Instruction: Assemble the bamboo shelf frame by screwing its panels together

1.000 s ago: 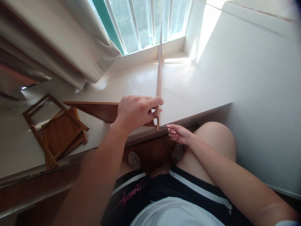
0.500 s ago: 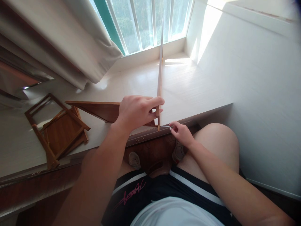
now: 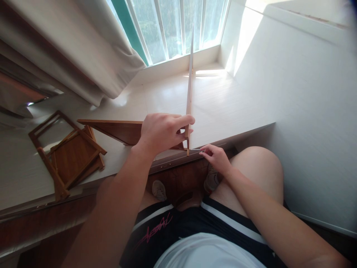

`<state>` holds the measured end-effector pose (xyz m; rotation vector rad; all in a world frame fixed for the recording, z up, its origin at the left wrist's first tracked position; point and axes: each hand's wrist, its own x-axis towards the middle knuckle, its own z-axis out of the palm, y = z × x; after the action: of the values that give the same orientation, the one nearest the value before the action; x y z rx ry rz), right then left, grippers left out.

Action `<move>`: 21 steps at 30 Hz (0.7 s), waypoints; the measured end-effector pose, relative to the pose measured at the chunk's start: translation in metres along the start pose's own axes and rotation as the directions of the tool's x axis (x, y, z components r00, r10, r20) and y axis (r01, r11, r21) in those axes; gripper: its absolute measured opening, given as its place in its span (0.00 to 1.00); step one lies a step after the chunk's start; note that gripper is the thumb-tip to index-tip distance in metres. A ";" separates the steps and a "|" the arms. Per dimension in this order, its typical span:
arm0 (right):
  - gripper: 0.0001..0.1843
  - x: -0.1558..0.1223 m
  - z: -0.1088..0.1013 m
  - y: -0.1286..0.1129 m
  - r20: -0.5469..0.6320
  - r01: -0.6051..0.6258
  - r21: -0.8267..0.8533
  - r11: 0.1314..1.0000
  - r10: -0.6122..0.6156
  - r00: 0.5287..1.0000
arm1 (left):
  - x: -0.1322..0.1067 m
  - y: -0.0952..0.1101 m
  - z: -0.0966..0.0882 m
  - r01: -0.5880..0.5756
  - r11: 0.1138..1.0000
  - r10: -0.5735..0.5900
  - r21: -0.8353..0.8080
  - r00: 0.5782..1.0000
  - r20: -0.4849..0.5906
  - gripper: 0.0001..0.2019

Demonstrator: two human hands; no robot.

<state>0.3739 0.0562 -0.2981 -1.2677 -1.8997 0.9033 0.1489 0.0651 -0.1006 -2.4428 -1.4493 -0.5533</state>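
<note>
My left hand (image 3: 164,130) is closed around the near end of a narrow wooden piece (image 3: 190,89) that stands on edge and stretches away towards the window. Behind that hand, a brown wooden panel (image 3: 117,130) joins or meets the piece; the joint is partly hidden. My right hand (image 3: 214,156) pinches a thin silvery Allen key (image 3: 195,150) at its bent end. The key's long arm reaches left to the near end of the wooden piece, and its tip is too small to make out there.
A folded wooden frame with a panel (image 3: 75,156) lies on the pale ledge (image 3: 231,96) at left. Beige curtains (image 3: 92,44) hang over the ledge's far left. A barred window (image 3: 173,29) is behind, and a pale wall (image 3: 306,100) closes the right side.
The right fingers have turned the Allen key slightly; its bent end pointed down before and now lies between the fingertips. My left hand and the wooden pieces have stayed in place.
</note>
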 end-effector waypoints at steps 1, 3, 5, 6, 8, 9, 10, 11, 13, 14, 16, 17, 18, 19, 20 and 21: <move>0.10 0.000 0.000 0.000 0.002 -0.005 0.018 1.000 0.005 1.000 | 0.000 0.000 0.000 0.000 1.000 0.000 0.002 1.000 -0.003 0.08; 0.11 0.000 -0.001 -0.001 0.011 -0.011 0.046 0.999 0.011 1.000 | 0.000 0.000 0.000 0.003 1.000 -0.003 0.007 1.000 -0.007 0.08; 0.11 0.001 -0.001 -0.002 0.018 -0.013 0.062 0.998 0.012 1.000 | 0.000 0.000 0.001 0.006 1.000 -0.006 0.008 1.000 -0.004 0.08; 0.10 0.001 -0.002 -0.002 0.017 -0.014 0.068 0.998 0.013 1.000 | 0.000 0.000 0.001 0.008 1.000 -0.008 0.008 1.000 -0.001 0.08; 0.10 0.001 -0.002 -0.003 0.015 -0.018 0.081 0.997 0.017 1.000 | 0.000 0.000 0.001 0.007 1.000 -0.007 0.007 1.000 0.006 0.08; 0.11 0.002 -0.002 -0.003 0.015 -0.023 0.088 0.996 0.022 1.000 | 0.000 0.000 0.001 0.006 1.000 -0.006 0.006 1.000 0.006 0.07; 0.11 0.002 -0.002 -0.004 0.015 -0.032 0.096 0.995 0.031 0.999 | 0.000 0.000 0.000 0.004 1.000 -0.004 0.005 1.000 0.005 0.07; 0.11 0.002 -0.002 -0.004 0.016 -0.044 0.106 0.993 0.043 0.999 | 0.000 0.000 0.000 0.004 1.000 -0.004 0.003 1.000 0.003 0.07; 0.13 0.003 -0.001 -0.003 0.017 -0.075 0.128 0.989 0.073 0.997 | 0.000 0.000 0.000 0.004 1.000 -0.004 -0.002 1.000 0.001 0.08; 0.13 0.003 -0.001 -0.003 0.016 -0.091 0.142 0.986 0.090 0.996 | 0.000 0.000 0.000 0.004 1.000 -0.004 -0.004 1.000 0.001 0.08; 0.14 0.004 0.001 -0.002 0.019 -0.126 0.180 0.976 0.125 0.992 | 0.000 0.000 0.000 0.004 1.000 -0.004 -0.003 1.000 0.001 0.08; 0.14 0.004 0.001 -0.001 0.021 -0.145 0.202 0.968 0.144 0.989 | 0.000 0.000 -0.001 0.003 1.000 -0.003 -0.001 1.000 0.000 0.08; 0.14 0.005 0.002 -0.001 0.026 -0.166 0.228 0.959 0.165 0.986 | 0.000 0.000 -0.001 0.001 1.000 -0.001 0.001 1.000 0.002 0.08; 0.14 0.005 0.002 0.000 0.033 -0.188 0.258 0.948 0.186 0.982 | 0.000 0.000 0.000 0.000 1.000 0.000 0.002 1.000 0.003 0.08; 0.14 0.006 0.003 0.000 0.042 -0.208 0.288 0.935 0.205 0.978 | 0.000 0.000 0.000 -0.001 1.000 0.001 0.003 1.000 0.005 0.08; 0.14 0.007 0.004 0.000 0.054 -0.228 0.320 0.919 0.222 0.973 | 0.000 0.000 0.000 -0.002 1.000 0.002 0.003 1.000 0.006 0.08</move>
<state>0.3688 0.0616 -0.2988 -1.2915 -1.5536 1.2918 0.1489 0.0653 -0.1002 -2.4456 -1.4494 -0.5434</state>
